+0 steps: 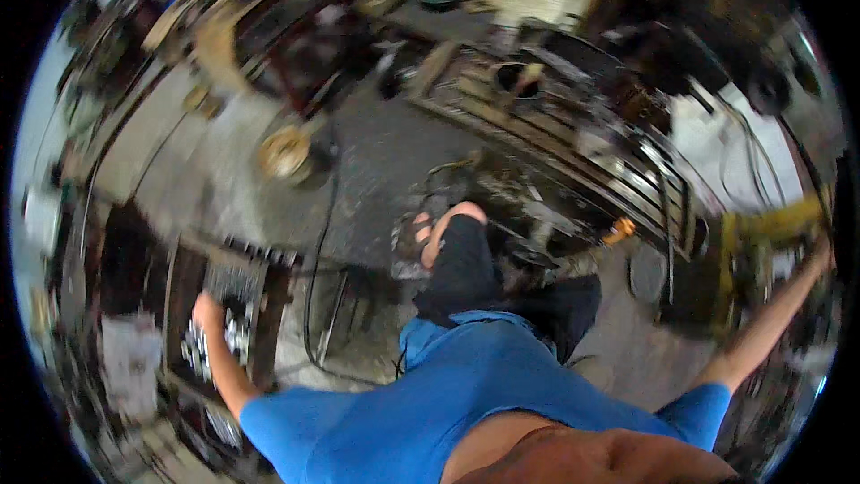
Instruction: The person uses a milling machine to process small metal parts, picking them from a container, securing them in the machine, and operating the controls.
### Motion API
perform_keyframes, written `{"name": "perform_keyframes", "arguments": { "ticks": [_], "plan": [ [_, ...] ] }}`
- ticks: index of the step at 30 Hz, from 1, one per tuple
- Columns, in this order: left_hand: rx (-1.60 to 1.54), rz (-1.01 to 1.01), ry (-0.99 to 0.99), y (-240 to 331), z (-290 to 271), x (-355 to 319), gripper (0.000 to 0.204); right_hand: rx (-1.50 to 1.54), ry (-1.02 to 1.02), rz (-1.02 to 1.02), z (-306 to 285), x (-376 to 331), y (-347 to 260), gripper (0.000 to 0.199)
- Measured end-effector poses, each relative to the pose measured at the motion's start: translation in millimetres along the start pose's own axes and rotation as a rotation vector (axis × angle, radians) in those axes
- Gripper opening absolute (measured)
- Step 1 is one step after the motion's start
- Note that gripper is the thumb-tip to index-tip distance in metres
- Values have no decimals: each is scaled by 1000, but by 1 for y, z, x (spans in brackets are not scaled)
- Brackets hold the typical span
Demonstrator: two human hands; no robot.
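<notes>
The picture is motion-blurred. My left hand (208, 311) reaches down to the left and rests on a dark wooden box (269, 291) filled with several shiny metal parts (235, 333). Blur hides whether its fingers hold one. My right hand (820, 255) stretches far out to the right, against a yellow metal frame (766, 226) at the picture's rim. Its grip cannot be made out. My blue shirt (466, 394), black trousers (466, 269) and a sandalled foot (428, 235) fill the middle.
A black cable (315, 251) loops over the grey concrete floor. A round yellowish disc (285, 154) lies further off. A long metal rack (573, 139) runs across the upper right. An orange-handled tool (620, 231) sits near my leg. Clutter lines the left wall.
</notes>
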State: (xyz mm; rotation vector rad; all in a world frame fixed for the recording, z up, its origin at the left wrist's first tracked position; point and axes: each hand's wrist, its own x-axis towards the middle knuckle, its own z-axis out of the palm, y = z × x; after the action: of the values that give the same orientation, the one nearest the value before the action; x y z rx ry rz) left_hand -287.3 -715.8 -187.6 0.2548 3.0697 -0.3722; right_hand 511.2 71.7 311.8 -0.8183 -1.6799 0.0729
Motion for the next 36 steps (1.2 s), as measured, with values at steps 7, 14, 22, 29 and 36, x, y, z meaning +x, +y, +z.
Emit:
{"name": "perform_keyframes", "arguments": {
  "ticks": [7, 14, 22, 29, 36],
  "plan": [
    [86, 114, -20, -6, -20, -10, 25, -27, 222, -307, 53, -70, -78, 39],
    [93, -22, -8, 23, -43, -17, 26, 187, 62, 32, 76, -224, -39, 44],
    [-1892, -158, 150, 45, -75, 32, 24, 277, -515, 1070, 200, -427, 101, 48],
    [-2372, 195, -273, 158, -162, 48, 27, 315, -304, 1191, 278, -496, 154, 24],
    [-2717, 114, -546, 243, -138, 57, 33, 858, -261, 947, 211, -369, 43, 47]
  ]
}}
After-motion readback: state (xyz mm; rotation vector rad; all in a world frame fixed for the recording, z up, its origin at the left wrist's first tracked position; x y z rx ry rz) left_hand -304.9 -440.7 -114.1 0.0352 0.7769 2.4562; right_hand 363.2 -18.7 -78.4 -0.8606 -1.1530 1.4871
